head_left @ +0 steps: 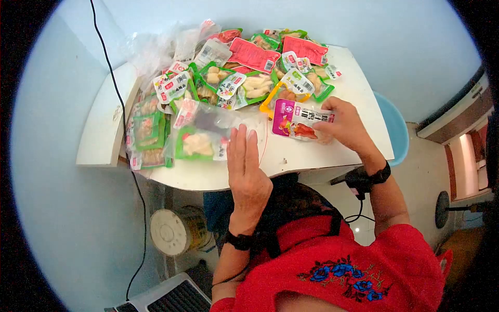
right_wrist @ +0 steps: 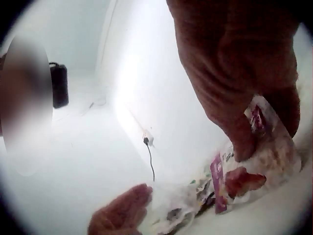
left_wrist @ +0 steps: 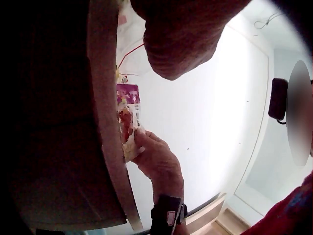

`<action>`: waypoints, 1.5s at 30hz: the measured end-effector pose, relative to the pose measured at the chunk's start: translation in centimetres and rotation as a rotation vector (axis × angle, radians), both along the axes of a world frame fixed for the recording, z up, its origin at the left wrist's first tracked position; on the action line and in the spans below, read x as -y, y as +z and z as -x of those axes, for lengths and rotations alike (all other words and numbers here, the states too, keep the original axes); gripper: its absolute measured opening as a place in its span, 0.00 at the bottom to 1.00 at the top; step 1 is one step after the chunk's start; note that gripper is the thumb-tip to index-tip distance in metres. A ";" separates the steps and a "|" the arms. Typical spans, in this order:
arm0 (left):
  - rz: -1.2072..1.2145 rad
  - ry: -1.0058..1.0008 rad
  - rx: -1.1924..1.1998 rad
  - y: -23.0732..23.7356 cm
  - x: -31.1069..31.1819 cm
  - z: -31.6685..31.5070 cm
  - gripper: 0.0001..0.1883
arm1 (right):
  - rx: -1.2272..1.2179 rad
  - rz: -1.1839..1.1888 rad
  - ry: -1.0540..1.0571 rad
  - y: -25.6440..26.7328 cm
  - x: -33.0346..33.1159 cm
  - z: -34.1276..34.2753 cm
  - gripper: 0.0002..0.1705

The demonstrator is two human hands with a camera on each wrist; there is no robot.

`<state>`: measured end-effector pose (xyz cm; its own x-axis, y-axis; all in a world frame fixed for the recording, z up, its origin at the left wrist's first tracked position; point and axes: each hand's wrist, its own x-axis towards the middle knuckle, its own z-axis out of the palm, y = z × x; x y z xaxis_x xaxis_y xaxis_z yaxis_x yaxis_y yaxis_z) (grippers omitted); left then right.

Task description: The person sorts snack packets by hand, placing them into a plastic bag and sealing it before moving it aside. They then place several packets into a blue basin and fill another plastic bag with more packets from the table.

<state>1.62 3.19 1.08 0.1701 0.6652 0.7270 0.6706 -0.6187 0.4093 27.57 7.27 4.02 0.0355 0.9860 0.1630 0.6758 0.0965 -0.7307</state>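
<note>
My right hand [head_left: 349,126] pinches one end of a purple and white snack packet [head_left: 296,120], with reddish meat pieces pictured on its front. The same packet [right_wrist: 244,183] shows under the thumb in the right wrist view. My left hand [head_left: 246,174] has its fingers straight and together, pointing away from me. Its fingertips are right at a clear plastic bag [head_left: 213,122] at the front of the table. Inside or under the clear film shows a green-edged packet [head_left: 198,144] with pale pieces, slightly blurred.
Many sealed food packets [head_left: 258,86], green, red and white, are heaped across the back of the white table [head_left: 332,158]. A crumpled clear bag [head_left: 150,54] lies behind at left. A black cable [head_left: 122,104] hangs at left. A blue tub [head_left: 392,130] stands beyond the right edge.
</note>
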 end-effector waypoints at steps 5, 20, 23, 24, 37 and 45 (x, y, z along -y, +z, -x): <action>0.003 0.004 -0.004 0.0 -0.1 -0.1 0.39 | -0.460 0.098 0.012 1.3 1.4 0.3 0.11; 0.003 -0.007 0.047 0.5 -0.1 -0.1 0.36 | -1.240 0.487 0.231 0.6 3.0 5.8 0.21; 0.008 -0.011 0.050 0.5 -0.1 0.0 0.37 | -1.228 0.482 0.294 0.9 2.6 7.1 0.22; 0.006 -0.005 0.046 0.4 0.0 0.0 0.37 | -1.241 0.482 0.299 0.8 2.5 7.4 0.22; 0.011 0.025 0.048 0.3 -0.1 0.2 0.41 | -1.062 0.408 0.110 1.3 2.3 5.8 0.16; 0.001 0.030 0.042 0.3 -0.3 -0.3 0.42 | -1.007 0.225 -0.072 1.0 3.1 -0.3 0.17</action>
